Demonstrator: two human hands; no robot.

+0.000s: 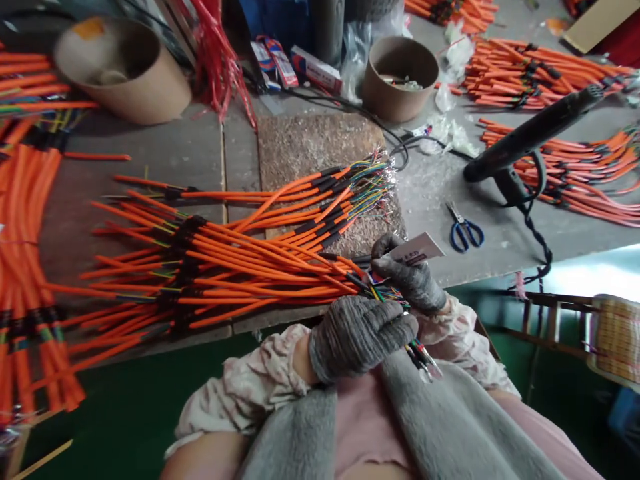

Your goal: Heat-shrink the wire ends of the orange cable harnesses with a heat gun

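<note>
Both my hands wear grey gloves and meet at the table's front edge, over the right end of a bundle of orange cables [280, 267]. My left hand [357, 337] is closed round the thin coloured wires [420, 353], whose stripped ends stick out below its fingers. Pinched in my right hand [413, 280] is a white card [417, 249] with dark print, just above those wires. Behind, more orange cables with frayed coloured ends [370, 183] lie on a rough brown board [320, 143].
Blue-handled scissors [466, 233] and a black heat gun [535, 137] are at the right. Two cardboard rings [400, 77] [123, 70] stand at the back. Further cable bundles [25, 193] [540, 70] lie left and right. A wooden chair [560, 320] is beyond the table's edge.
</note>
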